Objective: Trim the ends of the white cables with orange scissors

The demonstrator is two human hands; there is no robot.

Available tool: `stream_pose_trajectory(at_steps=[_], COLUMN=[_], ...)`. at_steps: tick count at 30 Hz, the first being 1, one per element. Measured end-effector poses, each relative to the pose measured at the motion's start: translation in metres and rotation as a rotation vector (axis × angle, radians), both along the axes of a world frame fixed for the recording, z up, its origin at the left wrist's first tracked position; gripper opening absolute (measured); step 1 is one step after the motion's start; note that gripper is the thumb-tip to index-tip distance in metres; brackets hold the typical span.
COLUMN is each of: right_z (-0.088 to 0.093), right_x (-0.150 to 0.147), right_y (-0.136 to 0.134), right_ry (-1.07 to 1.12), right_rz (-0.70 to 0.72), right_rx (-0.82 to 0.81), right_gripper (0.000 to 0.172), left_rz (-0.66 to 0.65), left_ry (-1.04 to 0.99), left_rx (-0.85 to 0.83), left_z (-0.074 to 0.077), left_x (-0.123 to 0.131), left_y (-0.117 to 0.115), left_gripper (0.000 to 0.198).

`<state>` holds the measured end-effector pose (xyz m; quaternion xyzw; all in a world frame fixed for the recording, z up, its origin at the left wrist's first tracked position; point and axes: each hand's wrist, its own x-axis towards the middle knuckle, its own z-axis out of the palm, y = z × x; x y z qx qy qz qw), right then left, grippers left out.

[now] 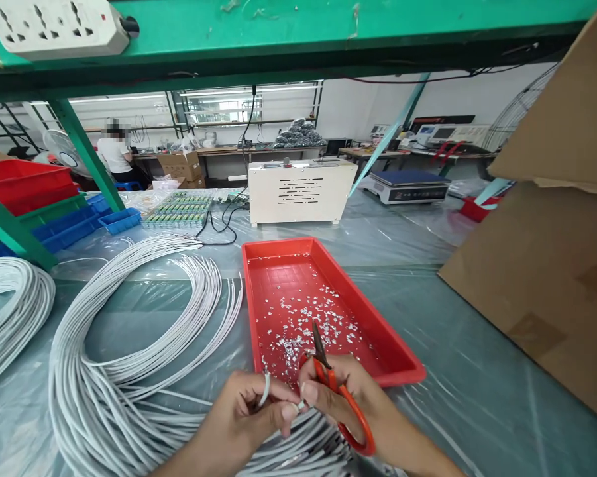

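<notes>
My left hand (251, 411) pinches the end of a white cable (266, 389) between thumb and fingers. My right hand (348, 397) grips red-handled scissors (340, 397), blades pointing up over the near end of a red tray (402, 361). The two hands meet just in front of the tray. Small white wire offcuts (303, 328) lie scattered inside the tray. A large loop of white cables (129, 344) lies to the left of my hands and runs under them.
A second white cable coil (10, 311) lies at far left. A cardboard box (551, 265) stands at right. Behind the tray sit a cream machine (298, 192), a scale (407, 185), blue and red bins (54, 199) and green frame posts. Another person sits far back.
</notes>
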<state>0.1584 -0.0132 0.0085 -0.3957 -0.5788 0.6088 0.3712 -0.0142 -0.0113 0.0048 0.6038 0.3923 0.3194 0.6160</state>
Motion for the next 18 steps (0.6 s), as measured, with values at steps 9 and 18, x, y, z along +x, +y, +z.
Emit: stream_pose_trajectory(at_steps=[9, 18], right_z=[-0.009, -0.011], right_x=[0.012, 0.018], right_y=[0.014, 0.020], right_ry=[0.071, 0.113], right_rz=[-0.278, -0.352], right_rx=[0.029, 0.145], right_gripper=[0.033, 0.025], left_rz=[0.189, 0.211], left_ry=[-0.058, 0.278], left_rx=[-0.114, 0.295], left_z=[0.002, -0.003], left_x=[0.005, 0.010], left_y=[0.001, -0.020], left_gripper=[0.025, 0.027])
